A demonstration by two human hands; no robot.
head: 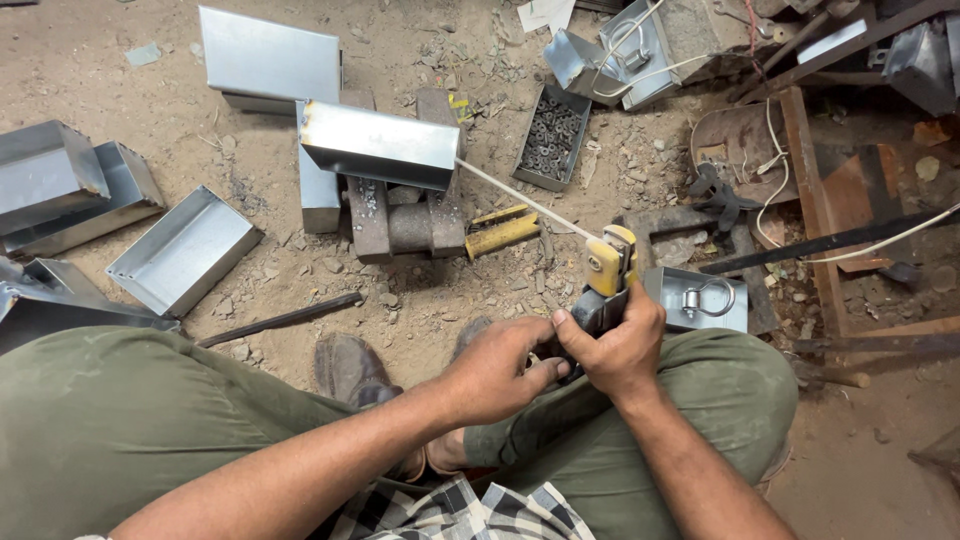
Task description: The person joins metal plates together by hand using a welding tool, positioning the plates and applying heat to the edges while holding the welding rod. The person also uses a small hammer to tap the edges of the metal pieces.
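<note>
- While the person sits on the dirt floor in green trousers, the right hand is wrapped tight around the handle of a yellow-jawed electrode holder.
- The left hand is curled beside it, fingertips touching the right hand at the lower end of the handle (whether it grips the handle itself cannot be told).
- A thin welding rod is clamped in the holder and slants up and left; its far tip meets the corner of a folded sheet-metal box.
- That box rests on a rusty iron block in front of the person's shoe.
- More metal trays lie well apart to the left.
- A small tray of dark washers sits just beyond the rod.
- A tray with a ringed fitting lies just right of the holder.
</note>
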